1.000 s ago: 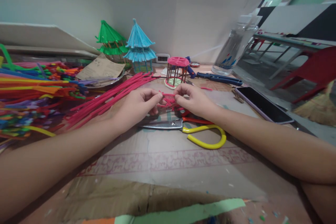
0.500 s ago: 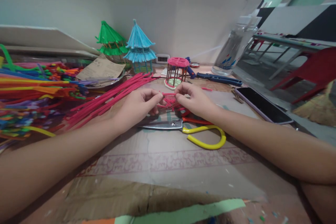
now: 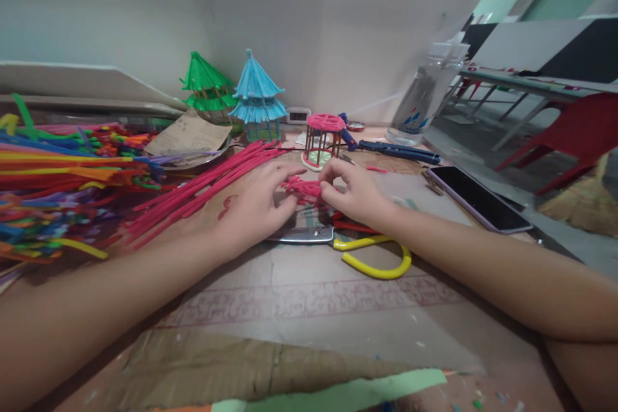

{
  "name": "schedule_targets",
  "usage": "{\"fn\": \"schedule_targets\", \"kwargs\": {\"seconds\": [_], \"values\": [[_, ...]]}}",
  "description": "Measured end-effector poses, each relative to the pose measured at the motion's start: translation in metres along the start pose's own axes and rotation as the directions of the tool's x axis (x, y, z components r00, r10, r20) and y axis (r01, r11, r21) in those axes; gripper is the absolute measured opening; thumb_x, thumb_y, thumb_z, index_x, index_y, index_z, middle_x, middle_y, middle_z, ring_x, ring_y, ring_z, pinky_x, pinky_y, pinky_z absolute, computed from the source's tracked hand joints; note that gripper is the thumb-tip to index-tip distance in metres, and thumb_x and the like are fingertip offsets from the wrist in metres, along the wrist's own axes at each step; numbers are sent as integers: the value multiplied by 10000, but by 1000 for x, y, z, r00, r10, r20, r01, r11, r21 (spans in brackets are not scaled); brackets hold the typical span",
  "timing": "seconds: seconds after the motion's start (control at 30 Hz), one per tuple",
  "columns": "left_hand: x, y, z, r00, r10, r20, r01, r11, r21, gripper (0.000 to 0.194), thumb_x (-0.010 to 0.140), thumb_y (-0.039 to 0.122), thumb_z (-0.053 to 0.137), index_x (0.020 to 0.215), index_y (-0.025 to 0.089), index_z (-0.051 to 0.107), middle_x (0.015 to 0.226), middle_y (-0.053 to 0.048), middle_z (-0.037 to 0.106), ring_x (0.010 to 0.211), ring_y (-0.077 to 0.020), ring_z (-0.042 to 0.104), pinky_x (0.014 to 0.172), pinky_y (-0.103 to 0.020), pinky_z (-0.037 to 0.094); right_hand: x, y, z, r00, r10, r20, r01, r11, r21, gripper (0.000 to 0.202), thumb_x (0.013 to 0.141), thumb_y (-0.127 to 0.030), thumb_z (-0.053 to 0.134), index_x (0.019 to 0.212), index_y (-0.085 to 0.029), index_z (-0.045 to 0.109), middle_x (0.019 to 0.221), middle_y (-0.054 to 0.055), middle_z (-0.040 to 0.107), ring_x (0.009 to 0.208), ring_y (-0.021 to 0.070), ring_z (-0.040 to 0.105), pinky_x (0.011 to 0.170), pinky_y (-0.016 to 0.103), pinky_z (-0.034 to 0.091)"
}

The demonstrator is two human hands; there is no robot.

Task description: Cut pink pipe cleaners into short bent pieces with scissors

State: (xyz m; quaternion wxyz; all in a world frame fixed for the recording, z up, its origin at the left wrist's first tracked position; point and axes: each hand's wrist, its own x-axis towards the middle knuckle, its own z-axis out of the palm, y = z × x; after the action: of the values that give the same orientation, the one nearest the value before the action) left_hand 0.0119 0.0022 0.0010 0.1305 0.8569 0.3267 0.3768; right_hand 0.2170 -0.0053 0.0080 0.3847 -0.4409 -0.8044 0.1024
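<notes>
Short pink pipe-cleaner pieces (image 3: 305, 188) lie in a small pile between my hands. At the pile's left side is my left hand (image 3: 263, 201), thumb and fingers apart, with nothing visibly gripped. My right hand (image 3: 348, 190) is pinched at the pile's right edge; what its fingertips hold is too small to make out. Scissors with yellow and red handles (image 3: 379, 270) lie just below, their blade pointing left. Behind the hands stands a small round frame (image 3: 326, 122) with a pink top, brown posts and a pale base.
Long pink pipe cleaners (image 3: 207, 187) and a multicoloured heap (image 3: 72, 167) lie left. Green (image 3: 205, 77) and blue (image 3: 258, 84) model pavilions stand behind. Right are blue pliers (image 3: 400, 151), a bottle (image 3: 415, 103) and a phone (image 3: 477, 198). Cardboard (image 3: 217, 367) lies in front.
My left thumb and fingers have parted and let go of the pink piece that was stretched between both hands. More of the pink pile shows now. The view has shifted slightly.
</notes>
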Motion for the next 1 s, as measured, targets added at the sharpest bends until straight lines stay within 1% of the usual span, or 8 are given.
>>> {"fn": "schedule_targets", "kwargs": {"seconds": [0.13, 0.4, 0.53, 0.7, 0.8, 0.87, 0.93, 1.0], "values": [[-3, 5, 0, 991, 131, 30, -133, 989, 68, 339, 855, 161, 543, 1181, 176, 634, 1253, -96, 615, 1196, -234, 541, 1044, -386, 402, -1, 0, 2, 996, -83, 29, 86, 990, -110, 28, 768, -188, 525, 742, -197, 517, 695, 1, 603, 664, 160, 540, 648, 283, 365], [-5, 9, 0, 990, 130, 47, -133, 989, 62, 303, 853, 182, 570, 1138, 194, 670, 1176, -82, 650, 1101, -233, 585, 970, -383, 446, -2, -2, 2, 996, -85, 10, 86, 976, -198, 33, 767, -189, 545, 738, -199, 532, 701, 8, 629, 689, 173, 547, 690, 300, 354], [-6, 15, 0, 997, 37, 63, -34, 999, -41, 292, 868, 214, 569, 1138, 196, 679, 1188, -82, 637, 1113, -225, 582, 984, -369, 448, -2, -2, 1, 995, -102, -13, 97, 973, -211, 40, 792, -193, 546, 752, -196, 549, 711, 14, 640, 697, 176, 554, 721, 310, 361], [-5, 21, -1, 989, -32, 143, 54, 986, -157, 333, 898, 261, 547, 1210, 251, 665, 1211, -53, 632, 1124, -205, 583, 991, -337, 451, -3, 0, -1, 993, -107, -43, 95, 969, -227, 55, 829, -208, 539, 777, -200, 556, 728, 16, 638, 715, 180, 554, 729, 312, 364], [-2, 22, -4, 988, -99, 121, 122, 974, -192, 306, 904, 335, 554, 1154, 238, 701, 1188, -50, 670, 1114, -216, 599, 986, -330, 454, -3, -1, -2, 985, -167, -33, 152, 950, -274, 62, 841, -216, 541, 785, -199, 562, 733, 21, 635, 737, 188, 556, 747, 319, 365], [1, 21, -6, 969, -214, 123, 238, 941, -239, 300, 897, 378, 560, 1078, 205, 726, 1109, -54, 713, 1034, -220, 639, 920, -316, 487, -3, -4, -3, 972, -235, -6, 219, 917, -332, 89, 864, -238, 531, 798, -195, 571, 740, 33, 638, 758, 199, 550, 767, 330, 365], [4, 20, -8, 934, -315, 170, 353, 888, -294, 307, 885, 409, 567, 989, 172, 734, 974, -54, 743, 894, -208, 669, 805, -289, 512, -3, -8, -4, 952, -304, 35, 294, 878, -377, 140, 896, -256, 501, 801, -189, 577, 746, 46, 640, 761, 203, 540, 782, 339, 364], [6, 19, -9, 915, -338, 222, 397, 857, -330, 307, 876, 419, 571, 915, 157, 727, 876, -48, 740, 793, -188, 662, 726, -267, 506, -3, -12, -4, 937, -343, 68, 341, 852, -398, 188, 923, -259, 466, 793, -186, 579, 749, 54, 638, 754, 200, 533, 782, 339, 364]]}}
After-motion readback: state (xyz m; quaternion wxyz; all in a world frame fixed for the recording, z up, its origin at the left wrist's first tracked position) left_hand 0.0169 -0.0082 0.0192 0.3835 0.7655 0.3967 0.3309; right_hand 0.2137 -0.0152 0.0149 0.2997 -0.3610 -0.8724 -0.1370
